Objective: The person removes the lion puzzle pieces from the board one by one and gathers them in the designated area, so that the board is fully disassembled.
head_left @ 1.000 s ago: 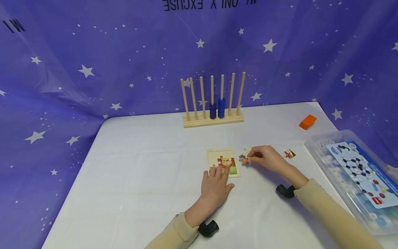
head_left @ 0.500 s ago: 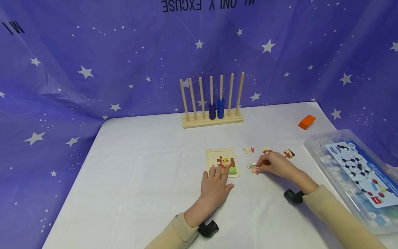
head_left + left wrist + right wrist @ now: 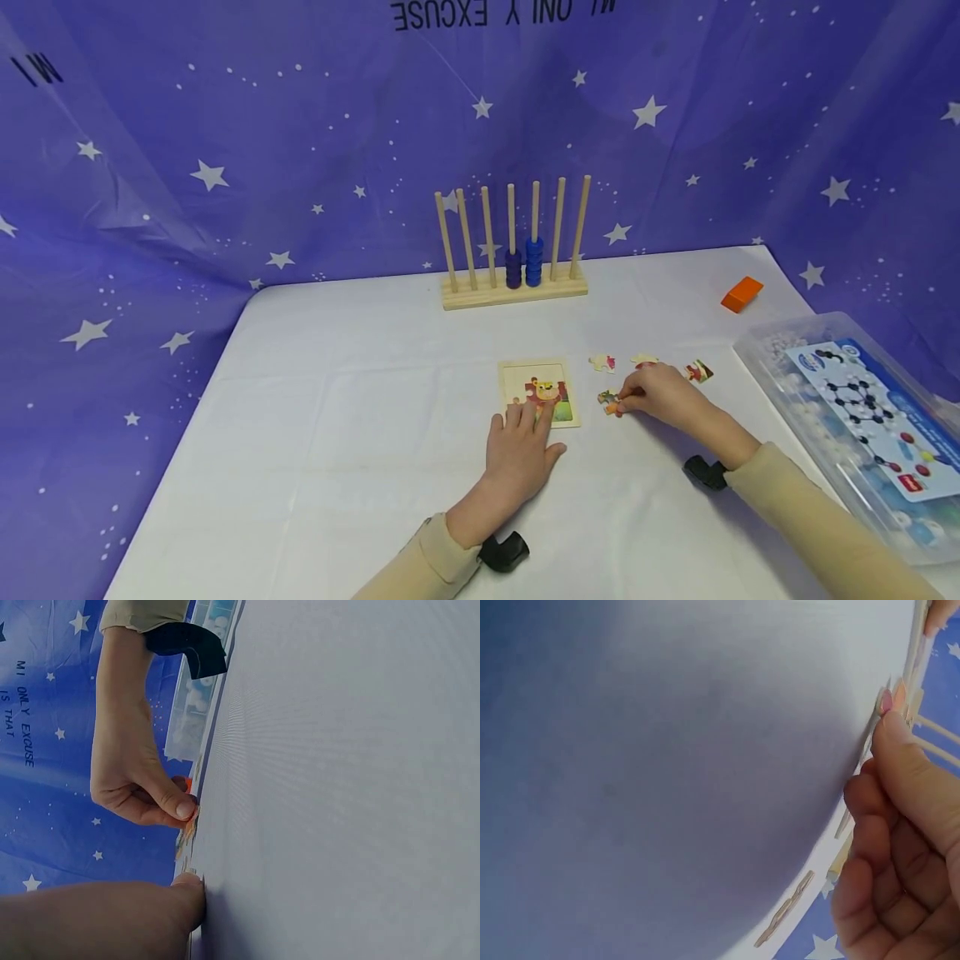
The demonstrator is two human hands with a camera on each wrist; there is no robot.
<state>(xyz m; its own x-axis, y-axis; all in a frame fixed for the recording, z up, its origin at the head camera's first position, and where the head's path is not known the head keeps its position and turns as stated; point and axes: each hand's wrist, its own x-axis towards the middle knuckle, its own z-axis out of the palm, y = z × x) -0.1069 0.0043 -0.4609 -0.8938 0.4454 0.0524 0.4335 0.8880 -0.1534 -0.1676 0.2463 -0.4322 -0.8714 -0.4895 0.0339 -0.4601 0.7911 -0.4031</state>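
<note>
Basically, the R hand (image 3: 660, 393) pinches a small puzzle pc (image 3: 608, 402) btwn thumb and fingers, just to the right of the puzzle board (image 3: 515, 374) and apart from it. The L hand (image 3: 517, 454) lies w/ fingers extended over the board's lower part, gripping nothing; the board lies flat on the white surface (image 3: 337, 475), w/ a yellow animal face partly put together and bare wood at upper left. Other loose pcs lie nearby: one pale pc (image 3: 602, 363) beyond the held one, a second pc (image 3: 643, 359) partly hidden behind the R hand, a darker pc (image 3: 698, 371) farther right, near the clear plastic box (image 3: 817, 425).

The held pc looks thin, stiff and v. light, prob. wood or thick card; smooth printed face, so maybe a bit slippery. Best hold = opposite edges, thumb vs. index; the knobs look like the weak bits, so go easy there. The board's prob. light too and may slide if not pressed; its frame is the obvious grip.

Writing: the starry backdrop (image 3: 300, 125) has "MI ONLY EXCUSE" and "IS THAT" in the L wrist view; the head cam shows the first line upside down. The box's label (image 3: 862, 404) carries a molecule diagram plus a red logo; its text is too small to read.
</note>
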